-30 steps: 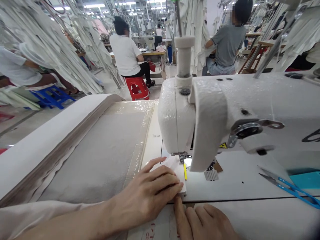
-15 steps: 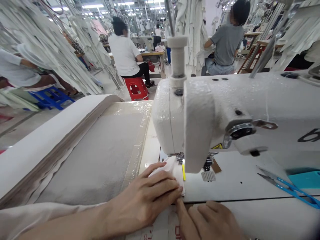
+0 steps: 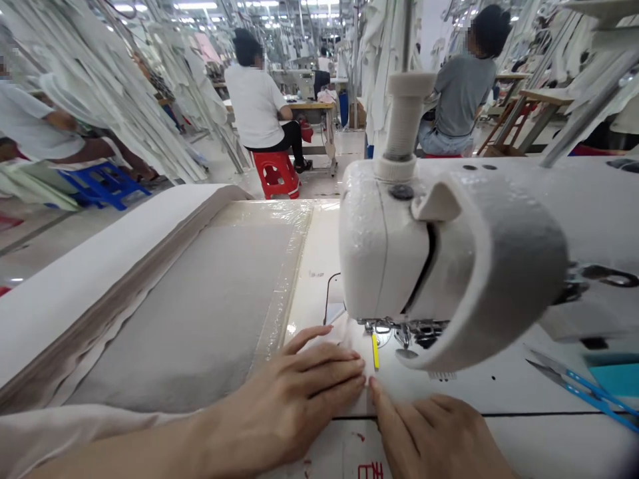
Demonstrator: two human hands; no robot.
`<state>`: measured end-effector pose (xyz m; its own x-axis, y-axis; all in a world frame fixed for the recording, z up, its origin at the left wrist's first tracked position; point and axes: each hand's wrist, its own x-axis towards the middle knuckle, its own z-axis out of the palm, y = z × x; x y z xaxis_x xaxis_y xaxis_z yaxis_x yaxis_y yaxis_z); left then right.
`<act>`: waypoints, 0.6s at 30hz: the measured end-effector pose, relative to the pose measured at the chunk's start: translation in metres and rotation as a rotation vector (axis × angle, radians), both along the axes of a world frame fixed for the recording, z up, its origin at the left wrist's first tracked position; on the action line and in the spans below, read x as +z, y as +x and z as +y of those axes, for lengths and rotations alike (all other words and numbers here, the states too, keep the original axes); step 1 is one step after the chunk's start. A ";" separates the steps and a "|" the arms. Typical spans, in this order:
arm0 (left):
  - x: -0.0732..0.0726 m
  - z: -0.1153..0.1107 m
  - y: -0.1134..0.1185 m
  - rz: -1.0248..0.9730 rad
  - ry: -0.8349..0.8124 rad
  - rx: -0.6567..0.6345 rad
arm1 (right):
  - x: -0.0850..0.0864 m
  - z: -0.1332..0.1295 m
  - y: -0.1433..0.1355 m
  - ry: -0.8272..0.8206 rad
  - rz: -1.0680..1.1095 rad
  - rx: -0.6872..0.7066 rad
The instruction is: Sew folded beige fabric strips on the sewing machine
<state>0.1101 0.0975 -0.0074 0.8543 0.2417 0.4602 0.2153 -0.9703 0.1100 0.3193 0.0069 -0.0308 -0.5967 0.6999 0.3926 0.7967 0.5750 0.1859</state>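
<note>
My left hand (image 3: 304,392) lies flat, its fingers stretched over a small piece of pale fabric (image 3: 342,332) in front of the needle area of a white sewing machine (image 3: 367,253). Most of that fabric is hidden under the fingers. My right hand (image 3: 434,432) rests low on the machine bed, index finger pointing forward with its tip close to the left fingertips and the fabric's edge. Its other fingers are bent and partly hidden. A yellow strip (image 3: 375,351) is on the bed just beyond the hands, near the presser foot (image 3: 404,336).
Blue-handled scissors (image 3: 584,386) lie at the right beside a turquoise object (image 3: 616,379). On the left is a stack of greyish fabric (image 3: 200,293) with clear plastic along its edge. Behind, people sit on a red stool (image 3: 274,174) and a blue stool (image 3: 102,185) among hanging white garments.
The view has shifted, so the sewing machine appears farther right and more of its needle area shows. The right index fingertip has moved slightly forward and away from the left fingers. The left hand stays flat.
</note>
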 end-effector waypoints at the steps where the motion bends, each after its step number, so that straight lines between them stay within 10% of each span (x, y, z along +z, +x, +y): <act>1: 0.000 0.004 0.001 0.007 0.008 0.014 | 0.000 0.004 -0.001 0.011 0.021 -0.004; 12: -0.012 0.049 0.004 0.028 -0.189 0.142 | 0.002 0.033 -0.003 0.155 0.054 -0.078; 18: -0.004 0.038 -0.011 0.006 -0.060 0.384 | 0.000 0.024 -0.004 0.129 0.039 -0.070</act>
